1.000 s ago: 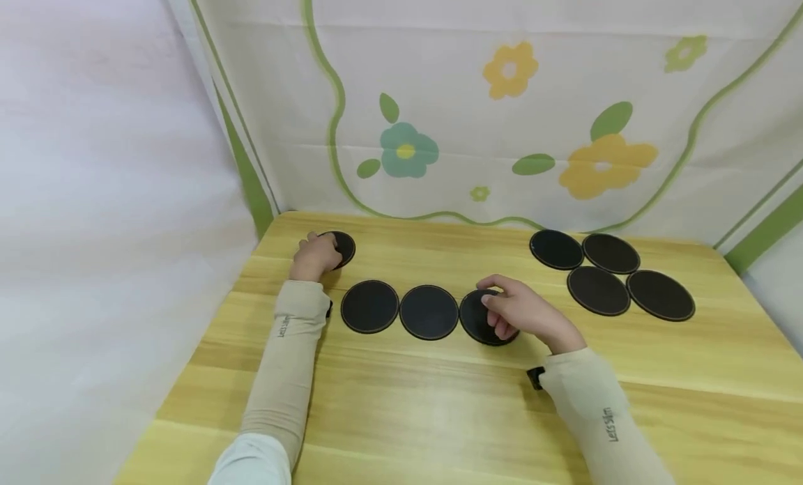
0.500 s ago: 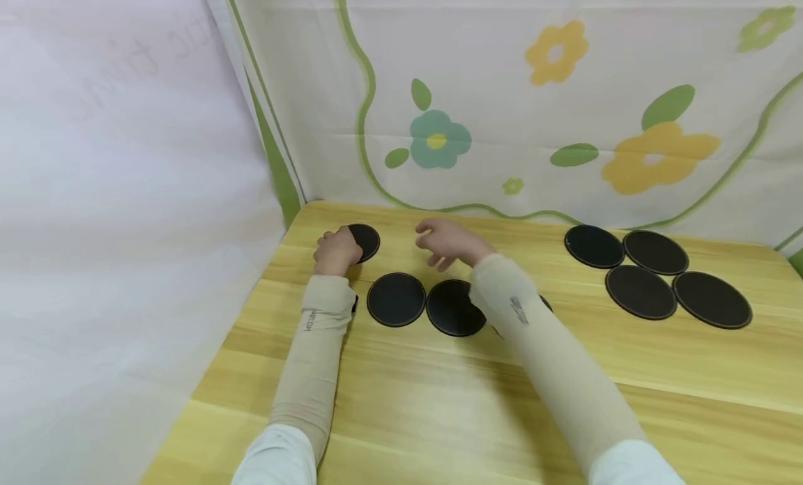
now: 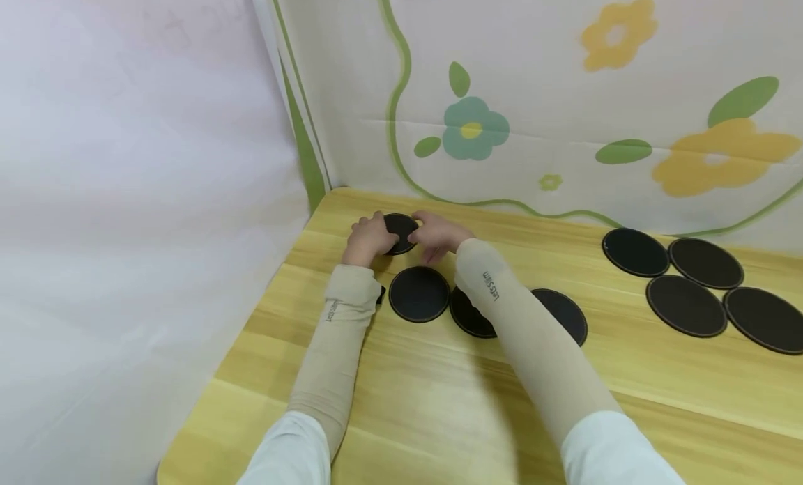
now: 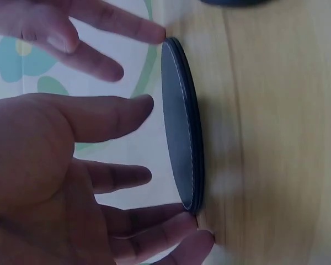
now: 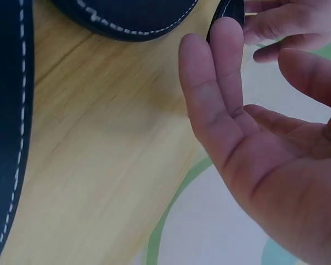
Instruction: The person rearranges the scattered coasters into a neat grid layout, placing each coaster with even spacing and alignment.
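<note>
Evidently, the left hand [image 3: 370, 237] and right hand [image 3: 440, 234] are bracketing a black disc [image 3: 401, 232] at its nine and three o'clock, near the table's [image 3: 408, 415] eleven o'clock corner. Both hands' fingers are lying loose: left ones are touching the rim uncurled, one right fingertip is meeting the opposite edge, neither grasping. Such opposed contact is probably keeping the disc from sliding. From it, a row of three discs [image 3: 469, 314] is running towards four o'clock; a four-disc cluster [image 3: 690, 293] is lying at three, seemingly grouped separately.
</note>
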The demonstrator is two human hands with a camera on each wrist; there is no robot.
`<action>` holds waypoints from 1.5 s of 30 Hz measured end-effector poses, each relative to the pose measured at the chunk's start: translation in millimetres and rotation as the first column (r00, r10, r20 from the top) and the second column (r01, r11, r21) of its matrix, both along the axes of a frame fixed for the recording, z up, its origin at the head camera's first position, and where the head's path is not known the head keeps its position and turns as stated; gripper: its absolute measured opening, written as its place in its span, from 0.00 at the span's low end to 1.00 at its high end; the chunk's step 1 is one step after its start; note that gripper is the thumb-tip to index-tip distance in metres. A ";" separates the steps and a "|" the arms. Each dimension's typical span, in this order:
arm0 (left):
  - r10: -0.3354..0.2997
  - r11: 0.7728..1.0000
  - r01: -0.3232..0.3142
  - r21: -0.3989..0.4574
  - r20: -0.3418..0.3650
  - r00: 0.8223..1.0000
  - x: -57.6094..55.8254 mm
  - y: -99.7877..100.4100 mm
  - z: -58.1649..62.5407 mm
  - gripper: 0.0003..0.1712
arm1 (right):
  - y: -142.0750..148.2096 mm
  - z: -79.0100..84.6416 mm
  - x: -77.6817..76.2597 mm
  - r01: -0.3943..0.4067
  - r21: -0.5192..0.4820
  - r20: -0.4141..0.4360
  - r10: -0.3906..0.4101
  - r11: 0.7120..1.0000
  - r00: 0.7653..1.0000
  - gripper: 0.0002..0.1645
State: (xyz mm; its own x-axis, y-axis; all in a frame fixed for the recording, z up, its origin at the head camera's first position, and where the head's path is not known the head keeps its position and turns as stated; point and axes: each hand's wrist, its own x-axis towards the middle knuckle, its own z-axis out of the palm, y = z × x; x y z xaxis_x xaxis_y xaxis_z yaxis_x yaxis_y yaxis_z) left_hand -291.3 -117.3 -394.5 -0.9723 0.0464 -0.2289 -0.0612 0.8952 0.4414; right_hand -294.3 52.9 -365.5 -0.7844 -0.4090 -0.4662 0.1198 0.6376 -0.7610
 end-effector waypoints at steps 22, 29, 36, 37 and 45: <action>0.146 0.790 -0.127 0.600 0.018 0.989 -4.0 0.3 9.2 0.32 | 16.6 2.1 2.5 0.515 -0.499 0.234 -0.464 0.697 0.854 0.41; 0.135 0.411 -0.127 0.903 0.077 0.988 -1.8 8.0 19.5 0.21 | 23.1 19.0 5.1 0.626 -0.653 0.360 -0.552 0.427 0.752 0.37; 0.037 0.295 -0.036 0.955 0.026 0.999 1.4 20.8 29.0 0.23 | 37.6 26.0 11.4 0.540 -0.639 0.238 -0.527 0.548 0.816 0.27; 0.050 0.280 -0.037 0.959 0.024 0.998 1.1 21.6 30.1 0.24 | 40.3 26.1 13.5 0.519 -0.627 0.207 -0.518 0.581 0.830 0.28; 0.045 0.261 -0.026 0.965 0.015 0.999 5.3 26.0 40.9 0.24 | 54.8 23.8 36.2 0.267 -0.540 0.050 -0.286 0.798 0.957 0.43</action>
